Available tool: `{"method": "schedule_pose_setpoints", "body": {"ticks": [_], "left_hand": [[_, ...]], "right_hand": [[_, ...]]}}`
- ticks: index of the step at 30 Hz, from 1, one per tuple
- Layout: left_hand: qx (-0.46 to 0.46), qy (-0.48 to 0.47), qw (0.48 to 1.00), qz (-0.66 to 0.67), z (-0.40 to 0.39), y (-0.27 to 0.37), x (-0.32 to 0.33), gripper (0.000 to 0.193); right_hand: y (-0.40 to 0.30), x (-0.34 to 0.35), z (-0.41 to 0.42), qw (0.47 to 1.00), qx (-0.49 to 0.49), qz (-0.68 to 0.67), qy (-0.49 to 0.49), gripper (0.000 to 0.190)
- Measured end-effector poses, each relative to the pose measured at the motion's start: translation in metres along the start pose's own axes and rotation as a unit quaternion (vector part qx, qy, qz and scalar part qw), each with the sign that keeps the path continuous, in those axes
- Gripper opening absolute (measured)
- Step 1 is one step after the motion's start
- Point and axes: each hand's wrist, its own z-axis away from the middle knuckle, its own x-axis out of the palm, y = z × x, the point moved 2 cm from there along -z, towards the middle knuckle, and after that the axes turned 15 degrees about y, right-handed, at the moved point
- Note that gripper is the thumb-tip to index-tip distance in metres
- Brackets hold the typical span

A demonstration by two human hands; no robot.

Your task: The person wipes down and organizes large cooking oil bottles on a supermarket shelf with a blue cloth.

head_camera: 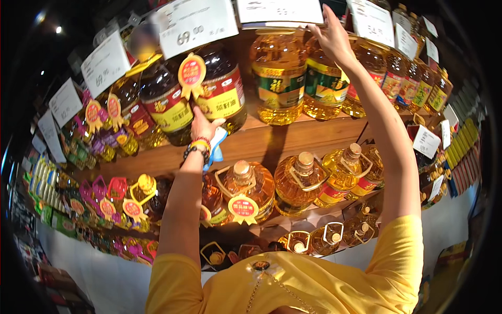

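My left hand reaches between two dark oil bottles, a left one and a right one with red and yellow labels. A blue and white cloth hangs from its palm; the hidden fingers make the hold hard to see. My right hand is raised, fingers apart, at the right end of a white price sign. Below that hand stands a green-labelled bottle of golden oil, beside a similar bottle.
A wooden shelf carries the upper row. On a lower tier are handled oil bottles, some with yellow rosette tags. More price signs line the top. Packaged goods stand at the far right.
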Motion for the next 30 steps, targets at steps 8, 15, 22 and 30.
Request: {"method": "schedule_pose_setpoints", "body": {"ticks": [8, 15, 22, 30], "left_hand": [[-0.029, 0.001, 0.998, 0.049, 0.000, 0.010, 0.009, 0.088], [-0.063, 0.008, 0.998, 0.024, 0.013, 0.016, 0.009, 0.105], [-0.072, 0.032, 0.997, 0.017, 0.022, 0.029, 0.004, 0.101], [0.050, -0.014, 0.994, 0.095, -0.001, 0.005, -0.025, 0.078]], "right_hand": [[-0.115, -0.090, 0.173, 0.939, 0.070, -0.159, -0.297, 0.055], [-0.140, -0.135, 0.228, 0.916, 0.160, -0.160, -0.332, 0.055], [-0.158, -0.151, 0.236, 0.922, 0.178, -0.147, -0.310, 0.053], [-0.199, -0.130, 0.206, 0.933, 0.125, -0.154, -0.300, 0.042]]}}
